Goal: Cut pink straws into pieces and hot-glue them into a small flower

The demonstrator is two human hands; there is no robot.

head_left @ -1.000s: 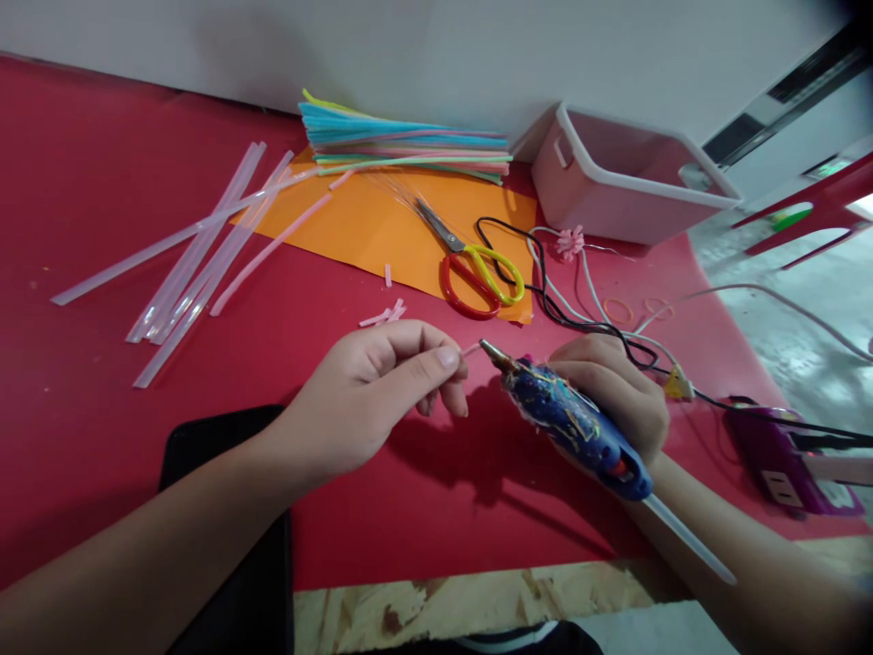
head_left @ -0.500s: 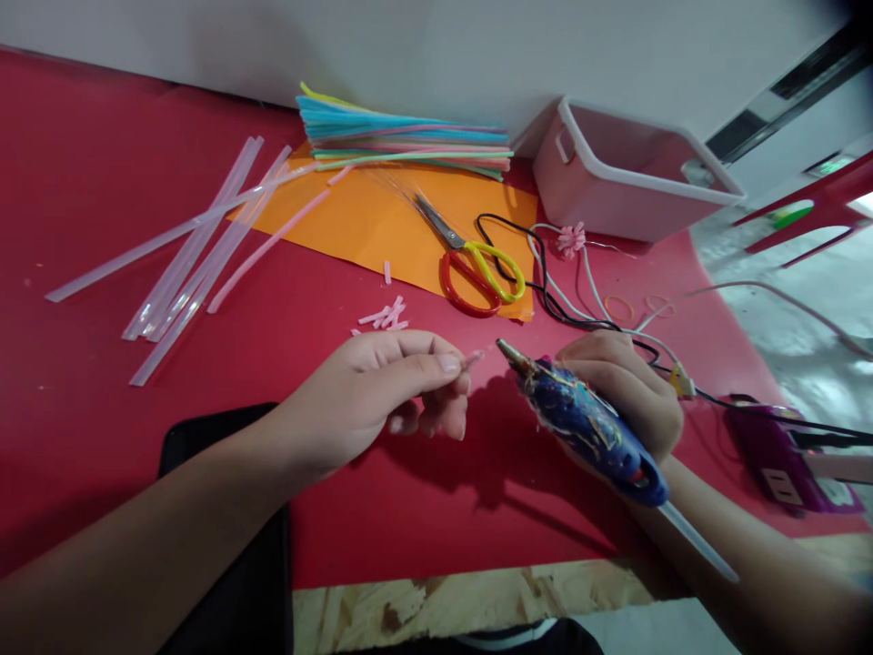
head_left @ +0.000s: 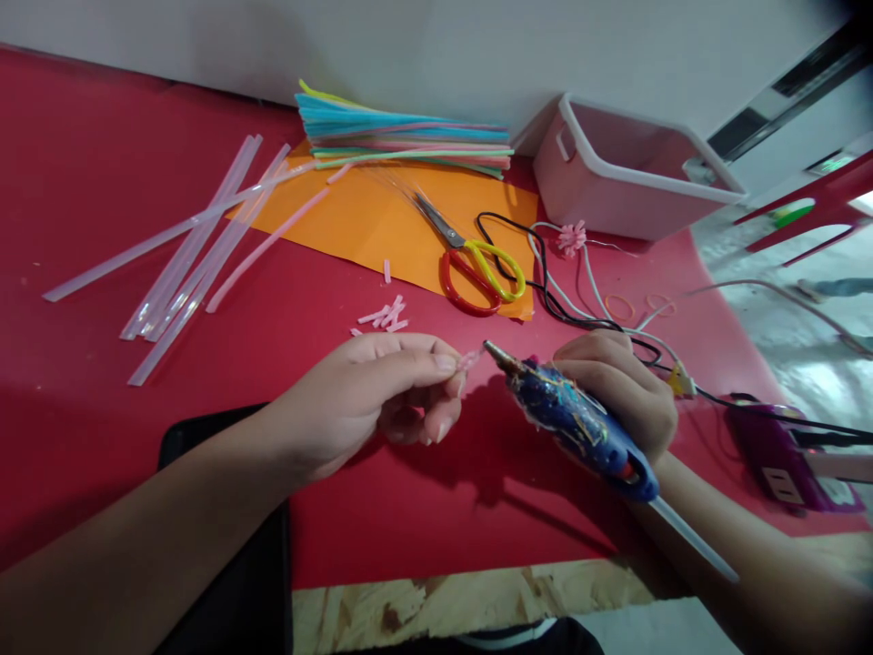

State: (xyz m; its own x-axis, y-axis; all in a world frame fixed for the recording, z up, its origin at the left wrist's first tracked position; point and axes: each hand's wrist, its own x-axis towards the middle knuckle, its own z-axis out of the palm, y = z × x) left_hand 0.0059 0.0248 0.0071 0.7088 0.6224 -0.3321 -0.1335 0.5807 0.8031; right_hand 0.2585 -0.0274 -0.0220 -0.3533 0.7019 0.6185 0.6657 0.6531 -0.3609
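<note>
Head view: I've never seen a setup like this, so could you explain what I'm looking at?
There is no robot here: these are a person's two bare hands. The camera is worn on the head and looks forward and down, so the arms come in from the bottom corners.

The left hand pinches a small pink piece. The right hand holds a blue glue gun, its nozzle close to that piece; whether they touch is hard to tell. A glue stick pokes out of its back.

On the red table lie clear sticks, pink scraps and an orange sheet with scissors on it. Behind are colourful pipe cleaners and a pink tub.
</note>
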